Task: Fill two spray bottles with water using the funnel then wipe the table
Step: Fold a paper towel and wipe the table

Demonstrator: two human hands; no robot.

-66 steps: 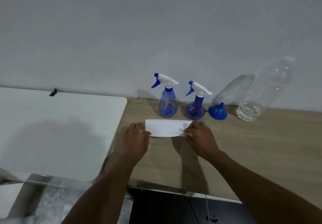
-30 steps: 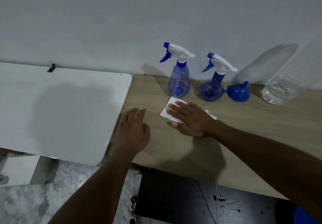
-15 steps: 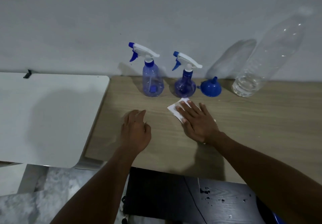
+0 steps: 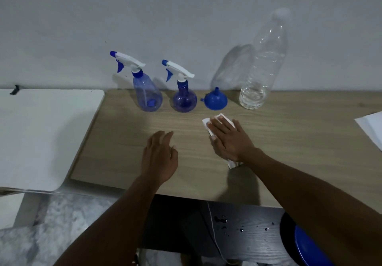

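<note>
Our right hand [image 4: 229, 139] lies flat, fingers spread, pressing the folded white tissue [image 4: 208, 122] onto the wooden table [image 4: 289, 141]; its long axis runs from far-left to near-right. Our left hand [image 4: 160, 158] rests open and holding nothing, just left. At the far edge stand two spray bottles [image 4: 147, 94], nozzles pointing left, then the funnel [image 4: 216, 100] and clear water bottle [image 4: 262, 67].

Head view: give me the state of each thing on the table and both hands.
Left spray bottle: upright, capped.
Right spray bottle: upright, capped.
Funnel: upside down, spout up.
Water bottle: upright, nearly empty.
Tissue: flat under right hand.
Left hand: open, empty.
</note>
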